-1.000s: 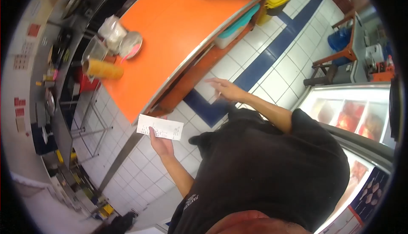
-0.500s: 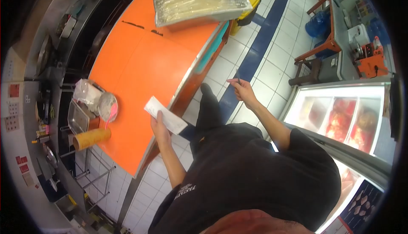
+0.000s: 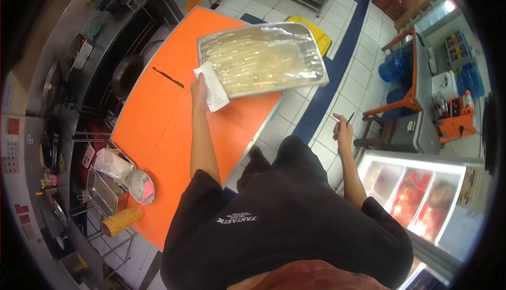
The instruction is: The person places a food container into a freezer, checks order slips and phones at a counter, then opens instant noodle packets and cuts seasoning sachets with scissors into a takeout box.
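My left hand (image 3: 198,92) grips a white notepad (image 3: 214,90) with some handwriting near its lower end. It is held over the orange table, in front of the near left corner of a metal tray (image 3: 274,88). Clear plastic film covers that tray, with pale contents (image 3: 253,60) showing through, their kind unclear. Out to the right, above the tiled floor, my right hand (image 3: 343,133) is closed around a dark pen (image 3: 350,117), the index finger stretched outward.
On the orange table's (image 3: 163,105) left end are a metal bowl (image 3: 139,184) with a pink handle, a white plastic bag (image 3: 112,164) and a yellow roll (image 3: 123,221). A lit freezer (image 3: 379,155) with bagged food stands open at right. Behind it are blue water jugs (image 3: 394,67).
My left hand has carried the notepad forward to the tray's edge. My right hand, still with the pen, appears farther right. The view has shifted, showing more of the room beyond the tray.
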Tool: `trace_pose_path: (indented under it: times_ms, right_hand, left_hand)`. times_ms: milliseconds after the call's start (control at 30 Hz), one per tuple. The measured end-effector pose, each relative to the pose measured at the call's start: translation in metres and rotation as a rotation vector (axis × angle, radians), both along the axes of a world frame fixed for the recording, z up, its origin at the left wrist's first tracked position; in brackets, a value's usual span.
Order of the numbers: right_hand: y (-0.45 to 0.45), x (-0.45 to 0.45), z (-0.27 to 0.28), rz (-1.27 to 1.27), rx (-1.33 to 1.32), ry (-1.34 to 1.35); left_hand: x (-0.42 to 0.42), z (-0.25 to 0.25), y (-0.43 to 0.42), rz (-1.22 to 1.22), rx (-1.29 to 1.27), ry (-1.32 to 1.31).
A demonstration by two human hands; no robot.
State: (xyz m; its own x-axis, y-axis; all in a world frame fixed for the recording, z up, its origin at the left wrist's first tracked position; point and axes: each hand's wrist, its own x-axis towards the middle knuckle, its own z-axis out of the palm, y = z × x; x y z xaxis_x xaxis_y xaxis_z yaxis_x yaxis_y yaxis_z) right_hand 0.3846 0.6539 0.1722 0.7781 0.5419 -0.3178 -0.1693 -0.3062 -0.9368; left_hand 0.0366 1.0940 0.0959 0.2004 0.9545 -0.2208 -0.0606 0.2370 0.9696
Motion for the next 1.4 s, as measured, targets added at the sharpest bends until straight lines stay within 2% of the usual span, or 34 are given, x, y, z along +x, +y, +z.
trace_pose_path:
  times_ms: [67,167,200,233,267,300,333,367,400,433,467,500,533,567,600,633,667,733,867,933,1067,1133,1167,1233,1267,1300,1367,1400]
  right_hand:
    - [0.037,0.046,-0.009,0.065,-0.001,-0.076]
    - [0.110,0.115,-0.032,0.180,-0.085,-0.457]
    - [0.138,0.145,-0.058,0.268,-0.069,-0.665]
    - [0.178,0.175,-0.079,0.358,-0.302,-0.747]
    - [0.208,0.187,-0.082,0.419,-0.189,-0.775]
    - [0.235,0.224,-0.125,0.459,-0.055,-0.637]
    - [0.257,0.228,-0.131,0.337,-0.064,-0.534]
    - [0.270,0.245,-0.132,0.433,-0.178,-0.587]
    - [0.279,0.236,-0.113,0.404,-0.136,-0.386]
    - [0.294,0.266,-0.138,0.415,-0.172,-0.498]
    - [0.302,0.261,-0.118,0.517,-0.167,-0.584]
    - [0.305,0.247,-0.100,0.508,-0.020,-0.667]
    - [0.316,0.278,-0.123,0.626,-0.021,-0.687]
    - [0.334,0.297,-0.135,0.591,-0.002,-0.690]
    - [0.349,0.294,-0.119,0.581,-0.177,-0.651]
    - [0.349,0.274,-0.087,0.637,-0.131,-0.703]
    - [0.347,0.261,-0.079,0.683,-0.097,-0.723]
    - [0.356,0.236,-0.072,0.804,-0.061,-0.738]
    - [0.359,0.170,-0.053,1.040,0.002,-0.739]
    - [0.349,0.124,-0.038,1.163,0.037,-0.749]
    - [0.296,0.001,-0.012,1.389,0.112,-0.692]
    - [0.266,-0.070,-0.001,1.519,0.138,-0.561]
    - [0.284,-0.087,-0.034,1.660,0.315,-0.785]
    - [0.200,-0.173,-0.002,1.570,0.575,-0.813]
    - [0.175,-0.206,0.013,1.641,0.414,-0.680]
    - [0.142,-0.244,0.009,1.689,0.247,-0.512]
    - [0.117,-0.300,-0.022,1.841,0.391,-0.338]
    - [0.102,-0.325,-0.021,1.864,0.393,-0.356]
  left_hand:
    - [0.017,-0.014,0.030,0.025,0.017,0.122]
    - [0.027,0.013,0.027,0.082,-0.151,0.066]
    - [0.025,0.002,0.032,0.112,-0.138,0.078]
    - [0.025,-0.017,0.034,0.140,-0.075,0.135]
    - [0.026,-0.040,0.035,0.171,-0.008,0.217]
    - [0.027,-0.061,0.039,0.208,0.072,0.325]
    - [0.029,-0.083,0.040,0.245,0.154,0.442]
    - [0.030,-0.107,0.040,0.281,0.239,0.563]
    - [0.027,-0.129,0.036,0.324,0.298,0.676]
    - [0.027,-0.146,0.028,0.366,0.349,0.765]
    - [0.036,-0.120,-0.002,0.367,0.196,0.725]
    - [0.045,-0.090,-0.034,0.370,0.043,0.689]
    - [0.053,-0.058,-0.072,0.462,-0.126,0.647]
    - [0.065,-0.016,-0.100,0.506,-0.220,0.554]
    - [0.064,0.016,-0.127,0.541,-0.306,0.452]
    - [0.062,0.026,-0.150,0.616,-0.350,0.418]
    - [0.064,0.030,-0.180,0.687,-0.388,0.388]
    - [0.062,0.004,-0.235,0.875,-0.338,0.368]
    - [0.056,0.029,-0.349,1.153,-0.374,0.340]
    - [0.035,0.052,-0.412,1.312,-0.457,0.005]
    - [0.004,0.051,-0.552,1.515,-0.440,-0.132]
    - [-0.011,0.056,-0.617,1.687,-0.360,-0.060]
    - [-0.020,0.070,-0.648,1.780,-0.451,-0.066]
    - [-0.049,-0.017,-0.721,1.762,-0.467,0.324]
    - [-0.044,0.047,-0.747,1.884,-0.240,-0.333]
    - [-0.051,0.092,-0.781,1.930,-0.296,-0.307]
    - [-0.069,0.080,-0.842,2.042,-0.316,-0.246]
    - [-0.074,0.073,-0.867,2.121,-0.345,-0.177]
